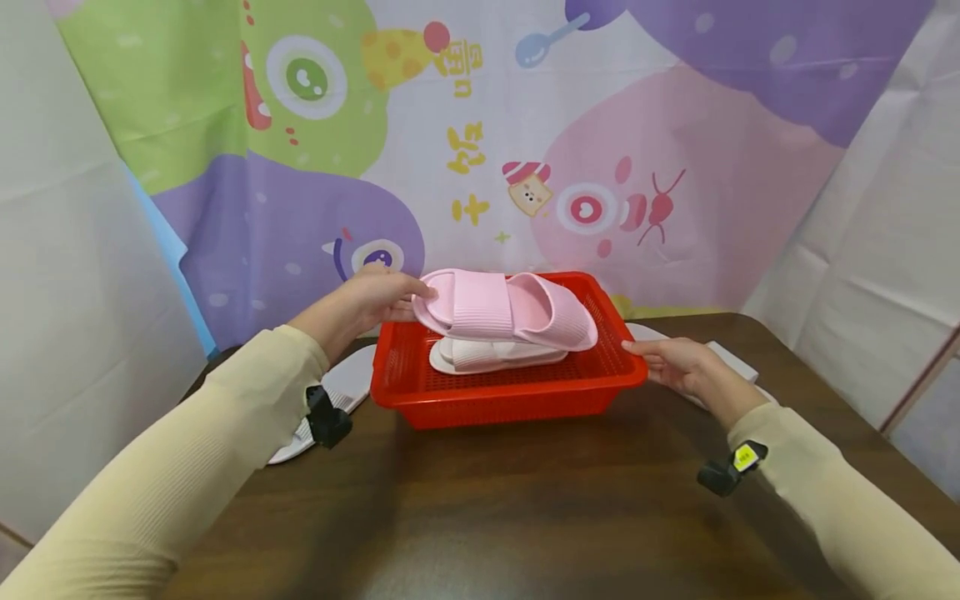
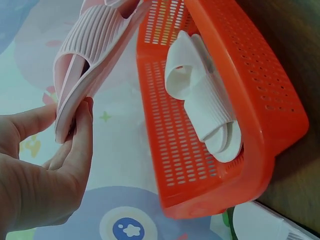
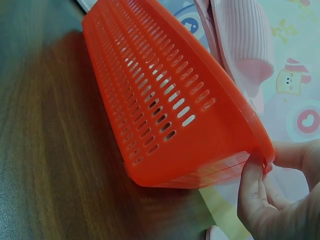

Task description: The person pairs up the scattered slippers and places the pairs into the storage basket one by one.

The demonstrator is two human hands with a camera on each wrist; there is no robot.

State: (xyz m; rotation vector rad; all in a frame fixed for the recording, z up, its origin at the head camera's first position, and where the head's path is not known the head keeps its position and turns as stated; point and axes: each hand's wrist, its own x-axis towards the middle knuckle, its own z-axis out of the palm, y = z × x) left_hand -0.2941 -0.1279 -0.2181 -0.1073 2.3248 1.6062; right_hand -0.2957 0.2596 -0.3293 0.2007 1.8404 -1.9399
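Note:
My left hand [image 1: 365, 306] pinches one end of a pair of pink slippers [image 1: 483, 307], nested together, with the thumb on top and fingers beneath. They hang over the red basket [image 1: 517, 400], with their ribbed straps up in the head view. Inside the basket lies a nested pair of white slippers [image 2: 210, 95], partly covered by the pink ones in the head view. My right hand [image 1: 678, 364] grips the basket's right rim, thumb over the edge and fingers under it, as the right wrist view [image 3: 285, 200] shows from close by.
A pale ribbed slipper [image 1: 348, 387] lies on the brown table [image 1: 525, 508], left of the basket. More white items, one a small block [image 1: 731, 360], lie behind my right hand. A cartoon-printed curtain [image 1: 480, 125] hangs at the back, with white cloth at both sides.

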